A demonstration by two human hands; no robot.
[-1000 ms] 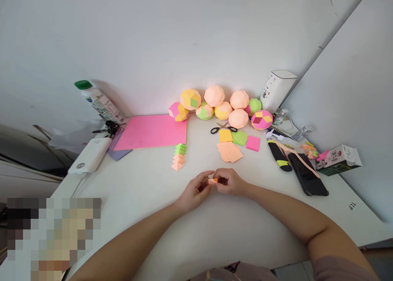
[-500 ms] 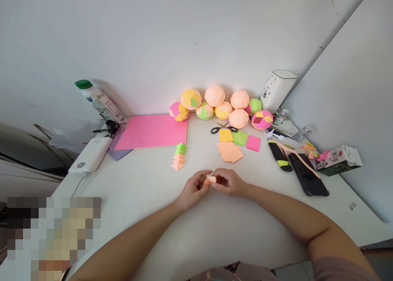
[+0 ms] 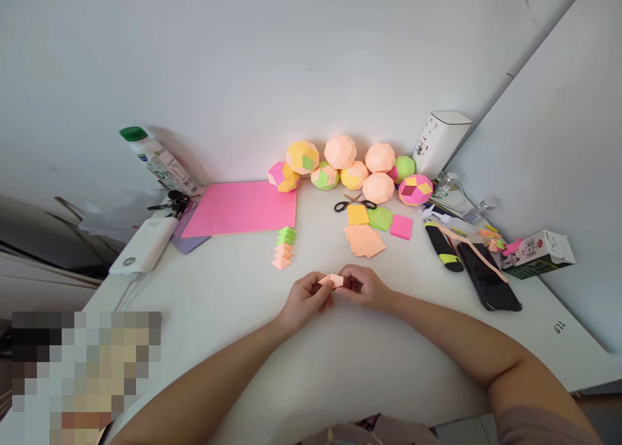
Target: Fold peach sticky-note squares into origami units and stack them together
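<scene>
Both hands meet over the middle of the white table (image 3: 233, 315). My left hand (image 3: 304, 302) and my right hand (image 3: 365, 288) each pinch one small folded peach paper piece (image 3: 332, 280) held between them. Just beyond my hands lies a loose stack of peach paper squares (image 3: 363, 239). A short row of folded green and peach paper units (image 3: 282, 247) stands to the left of it.
Several coloured paper polyhedron balls (image 3: 340, 152) line the wall, with scissors (image 3: 354, 204) and yellow, green and pink note pads (image 3: 401, 227) in front. A pink sheet (image 3: 240, 208), a white power bank (image 3: 143, 245) and a bottle (image 3: 155, 160) lie left; a phone (image 3: 488, 276) and carton (image 3: 537, 254) right.
The fingers of both hands have worked the peach piece, which now sits slightly higher and spread flatter between the fingertips. The arms stay where they were.
</scene>
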